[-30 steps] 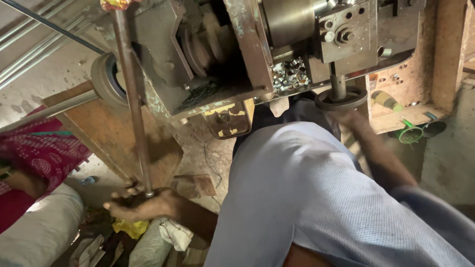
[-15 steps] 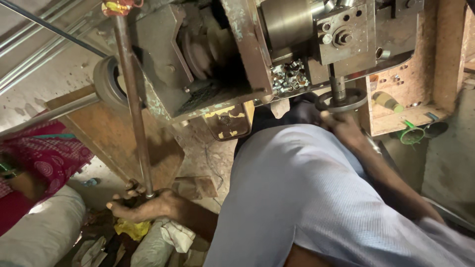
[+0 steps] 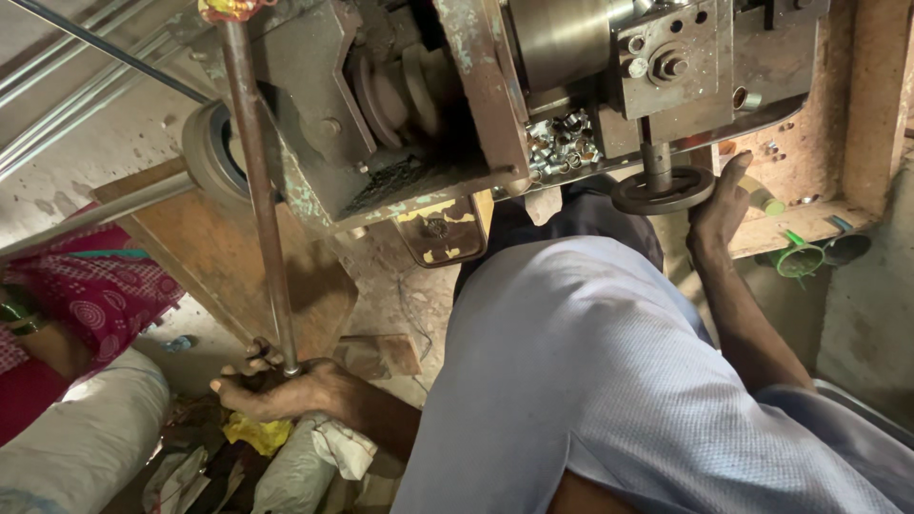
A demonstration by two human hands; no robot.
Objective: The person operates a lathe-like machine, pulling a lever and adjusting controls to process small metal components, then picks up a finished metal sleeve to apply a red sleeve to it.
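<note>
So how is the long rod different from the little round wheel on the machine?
The rod is long, thin and straight, running from the top of the machine down to the left hand; the wheel is small, flat and round, sitting under the machine. The left hand's fingers wrap around the rod's lower end, while the right hand only rests at the wheel's rim. The rod looks rusty brown; the wheel is dark grey. Both are metal.
</note>
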